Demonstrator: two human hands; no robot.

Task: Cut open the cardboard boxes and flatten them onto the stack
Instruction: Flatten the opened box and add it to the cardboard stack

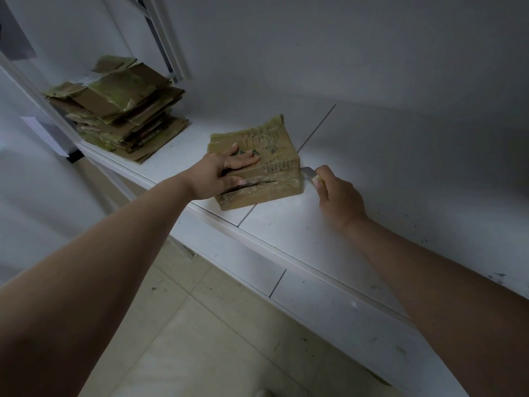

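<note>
Both arms are stretched over the counter [286,233]. At its middle the box [254,164] is pressed flat by the left hand [220,173], fingers straight on top. Just right, the knife [308,172] is gripped by the right hand [337,193], its blade touching the box's right edge. Far left, the stack [120,110] is seen.

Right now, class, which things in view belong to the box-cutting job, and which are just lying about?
Job: taped brown cardboard box; grey-bladed utility knife; stack of flattened brown cardboard; left hand; right hand.
Lying about: white paper sheet.
</note>
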